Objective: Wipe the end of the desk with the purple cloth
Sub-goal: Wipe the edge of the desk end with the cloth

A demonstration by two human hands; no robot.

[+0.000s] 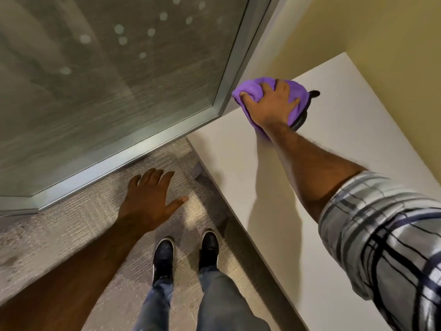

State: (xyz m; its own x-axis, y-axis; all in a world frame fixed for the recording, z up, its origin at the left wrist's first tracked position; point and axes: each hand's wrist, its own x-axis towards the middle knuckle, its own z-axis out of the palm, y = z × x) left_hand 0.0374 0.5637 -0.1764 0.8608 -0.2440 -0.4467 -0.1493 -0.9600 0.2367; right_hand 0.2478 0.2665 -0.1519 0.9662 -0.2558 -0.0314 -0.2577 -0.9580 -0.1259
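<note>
The white desk (329, 149) runs along the right, and its far end meets the glass wall's frame. A bunched purple cloth (248, 88) lies on that far end near the left edge. My right hand (272, 103) presses flat on top of the cloth, fingers spread and gripping it. A dark round object (301, 121) shows partly from under the cloth and hand. My left hand (149, 199) hangs over the carpet to the left of the desk, fingers apart, holding nothing.
A frosted glass panel with a metal frame (133, 151) stands to the left and behind the desk end. A yellow wall (393, 56) borders the desk's right side. My two dark shoes (186, 252) stand on the grey carpet beside the desk's front edge.
</note>
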